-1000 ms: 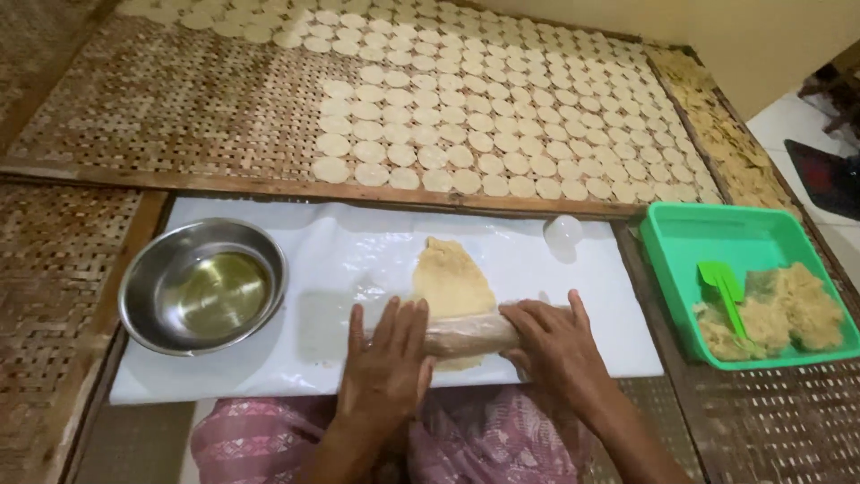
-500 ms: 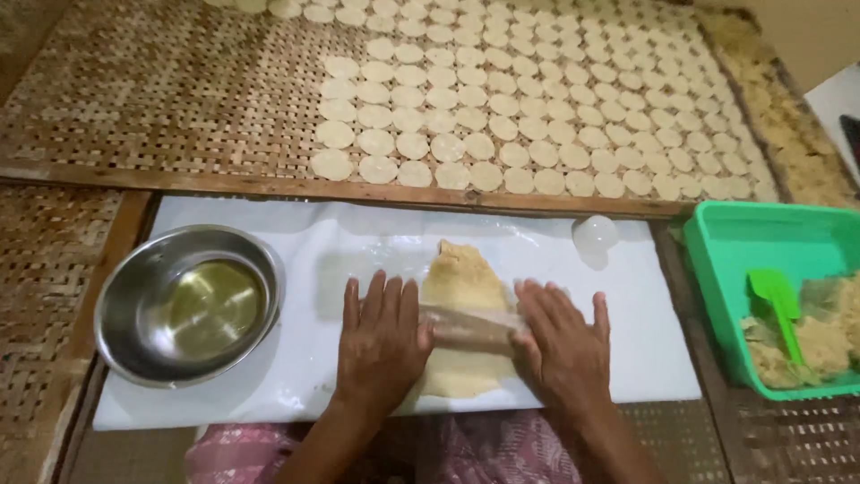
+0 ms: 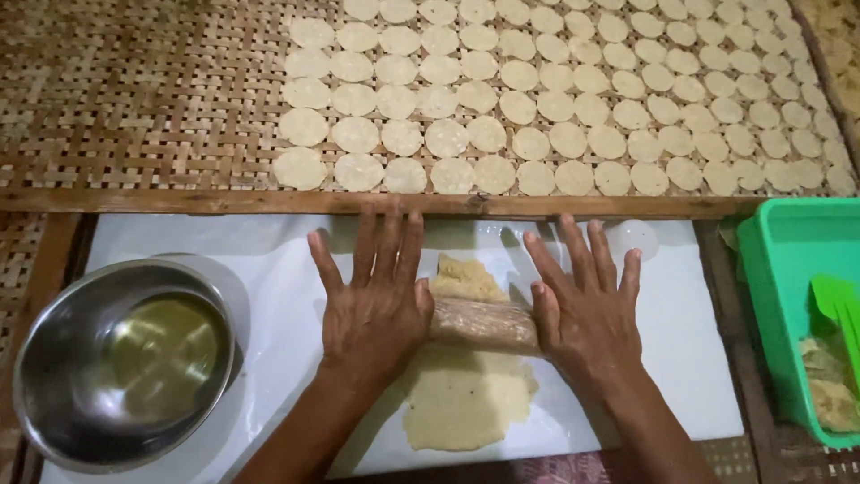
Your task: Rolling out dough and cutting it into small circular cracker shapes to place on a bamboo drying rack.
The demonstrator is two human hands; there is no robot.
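A pale, flattened sheet of dough (image 3: pixel 466 403) lies on a white board (image 3: pixel 681 358) directly in front of you, its near part spread thin and ragged-edged, its far part narrower and crumbly. Across its middle sits a rolling pin (image 3: pixel 484 324) wrapped in clear film, lying left to right. Your left hand (image 3: pixel 376 300) rests flat on the pin's left end, fingers spread and stretched away from you, fingertips near the board's far edge. Your right hand (image 3: pixel 582 309) presses flat on the pin's right end in the same way, fingers splayed. Neither hand is curled around anything; both palms lie open on the pin, with the bare middle of the pin showing between them. To your left on the board stands a round steel bowl (image 3: pixel 54 376) holding a shallow pool of yellowish oil. Just past your right fingertips lies a small clear round cutter (image 3: pixel 634 237). At the right edge sits a green plastic tub (image 3: pixel 770 269) with lumps of dough and a green scraper (image 3: pixel 838 300) inside. Beyond the board, past a wooden rail (image 3: pixel 179 203), a woven bamboo tray (image 3: pixel 134 99) carries many rows of small round dough discs (image 3: pixel 555 99), laid close together.
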